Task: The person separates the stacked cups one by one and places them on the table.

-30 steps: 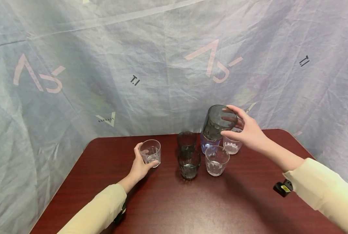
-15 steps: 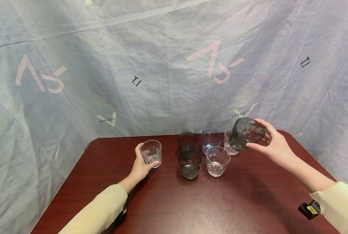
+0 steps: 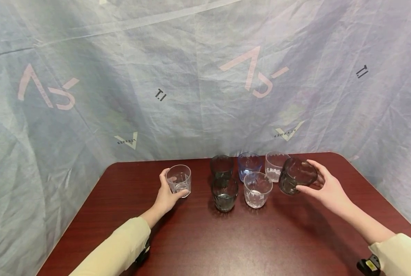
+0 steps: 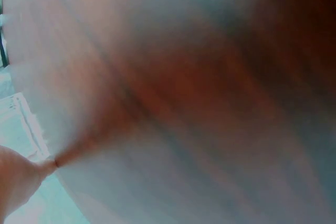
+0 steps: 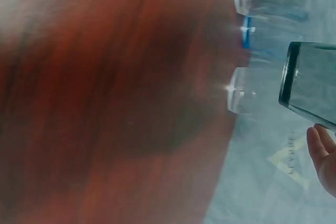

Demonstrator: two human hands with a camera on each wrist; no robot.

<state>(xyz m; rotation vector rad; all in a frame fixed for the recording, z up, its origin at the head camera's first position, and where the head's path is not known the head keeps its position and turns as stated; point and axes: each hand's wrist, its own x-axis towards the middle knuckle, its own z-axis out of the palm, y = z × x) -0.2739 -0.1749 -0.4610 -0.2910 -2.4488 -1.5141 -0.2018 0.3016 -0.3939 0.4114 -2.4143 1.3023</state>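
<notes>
My right hand [image 3: 331, 191] grips a dark grey glass [image 3: 291, 178], fingers behind and thumb in front, at the right of the group. That glass is tilted and stands off the table; the right wrist view shows its thick base [image 5: 289, 74] with fingertips [image 5: 316, 148] on its side. On the left, my left hand [image 3: 164, 199] holds a clear glass [image 3: 178, 180] that appears to rest on the table. Only a bit of the left hand [image 4: 21, 177] shows in the left wrist view, and its glass is hardly visible there.
Between the hands, a dark glass [image 3: 221, 165], a blue glass [image 3: 249, 165] and a clear glass [image 3: 273, 166] form a back row. Before them stand another dark glass [image 3: 225, 201] and a clear one. A grey cloth [image 3: 198, 96] hangs behind the reddish-brown table [image 3: 205, 245].
My right hand has carried the dark glass rightward from above the blue glass, then lowered it beside the clear glass at the back right. My left hand and its glass have stayed put.
</notes>
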